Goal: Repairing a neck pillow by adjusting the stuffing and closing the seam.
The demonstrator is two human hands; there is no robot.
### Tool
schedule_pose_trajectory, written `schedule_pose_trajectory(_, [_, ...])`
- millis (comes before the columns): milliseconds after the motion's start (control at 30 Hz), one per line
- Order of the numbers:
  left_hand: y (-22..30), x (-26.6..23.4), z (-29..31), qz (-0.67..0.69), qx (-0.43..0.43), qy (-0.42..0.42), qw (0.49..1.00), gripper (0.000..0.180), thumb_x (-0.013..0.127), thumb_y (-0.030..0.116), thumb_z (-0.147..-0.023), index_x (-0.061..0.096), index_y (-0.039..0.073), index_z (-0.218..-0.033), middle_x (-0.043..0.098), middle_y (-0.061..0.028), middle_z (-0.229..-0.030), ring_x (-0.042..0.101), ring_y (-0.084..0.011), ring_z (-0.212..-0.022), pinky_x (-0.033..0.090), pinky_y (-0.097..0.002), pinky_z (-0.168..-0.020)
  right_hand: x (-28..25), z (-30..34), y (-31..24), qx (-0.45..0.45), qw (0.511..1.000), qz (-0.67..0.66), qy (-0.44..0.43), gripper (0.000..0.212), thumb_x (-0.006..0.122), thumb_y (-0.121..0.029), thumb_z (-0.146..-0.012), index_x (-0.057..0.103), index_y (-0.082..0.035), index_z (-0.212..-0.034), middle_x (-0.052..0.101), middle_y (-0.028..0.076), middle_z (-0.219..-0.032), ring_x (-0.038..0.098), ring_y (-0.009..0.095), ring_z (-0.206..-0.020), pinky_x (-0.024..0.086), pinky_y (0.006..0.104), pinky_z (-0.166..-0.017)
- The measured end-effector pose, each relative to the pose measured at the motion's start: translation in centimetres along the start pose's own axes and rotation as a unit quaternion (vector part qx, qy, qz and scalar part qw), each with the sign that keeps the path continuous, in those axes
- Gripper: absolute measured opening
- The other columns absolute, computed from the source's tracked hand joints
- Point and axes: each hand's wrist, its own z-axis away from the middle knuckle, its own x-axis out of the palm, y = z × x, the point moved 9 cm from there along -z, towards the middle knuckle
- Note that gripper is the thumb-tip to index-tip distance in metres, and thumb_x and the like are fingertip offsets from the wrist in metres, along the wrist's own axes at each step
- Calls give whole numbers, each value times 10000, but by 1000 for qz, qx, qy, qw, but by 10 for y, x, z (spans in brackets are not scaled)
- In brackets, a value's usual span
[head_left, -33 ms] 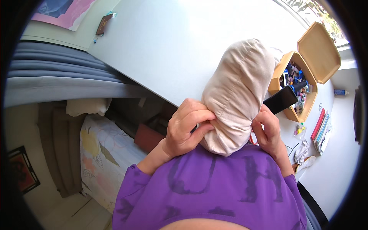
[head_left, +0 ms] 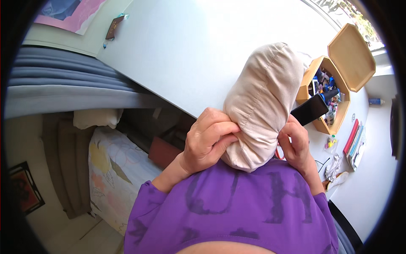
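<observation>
Very little has changed from the picture just before: the left hand (head_left: 204,139) has crept a touch to the right over the cloth, while the right hand (head_left: 294,143) looks to be in the same place. The hold on the beige stuffed cushion (head_left: 267,95) therefore seems unaltered, and the handling appears to be at the same point.

The cushion stands a little right of the frame's centre, leaning toward the upper right, its lower end against the person's purple top (head_left: 249,203) and its upper part in front of the white table (head_left: 173,59). A long seam runs along it, and the fabric gathers in creases near the lower end.

The left thumb and forefinger are nearly together, pinching a fold at the cushion's lower left edge; the other fingers curl behind. The right fingers are bent in toward the thumb at the cushion's right edge. Whether they grip the fabric or something thin cannot be told. A small red loop (head_left: 278,153) shows just beside them.

Right of the cushion, a black phone (head_left: 311,110) overlaps the near side of a wooden box (head_left: 303,92) of small items, its lid (head_left: 353,59) raised at the upper right.
</observation>
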Motion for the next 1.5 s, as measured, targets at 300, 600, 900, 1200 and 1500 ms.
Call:
schedule_pose_trajectory(300, [36,0,-7,-162,115,45,979,133,708,-44,-737,631,3,-834,641,-115,-995,600,-271,-922,502,-316,-770,-2,0,12,33,996,-77,30,98,556,62,-906,523,-20,-864,500,82,-775,509,180,-651,413,268,-583])
schedule_pose_trajectory(600, [19,11,-10,24,9,-98,995,184,651,-71,-710,596,29,-854,633,-72,-833,595,-252,-819,410,-341,-776,-1,5,21,70,995,-76,1,85,569,45,-909,537,-22,-867,524,81,-823,525,182,-684,435,268,-617])
schedule_pose_trajectory(900, [3,24,2,57,-66,-173,981,106,650,-18,-810,576,52,-838,598,-47,-785,562,-241,-784,390,-352,-771,-1,7,17,82,992,-49,-87,79,619,24,-854,598,-49,-876,587,77,-849,592,219,-781,473,314,-692])
schedule_pose_trajectory(1200, [3,30,9,53,-92,-202,974,88,643,2,-819,594,56,-868,617,-75,-899,559,-274,-867,404,-362,-824,1,-95,34,116,924,-356,73,1200,804,-598,-653,182,-35,-1511,391,225,-1452,475,339,-1295,402,453,-1063])
schedule_pose_trajectory(1500, [-20,26,24,102,-188,-198,956,119,611,-59,-808,631,49,-854,624,-68,-893,542,-271,-950,434,-356,-855,46,-45,59,254,925,-271,-80,1131,831,-450,-617,271,18,-1482,401,214,-1455,376,315,-1373,282,404,-1138])
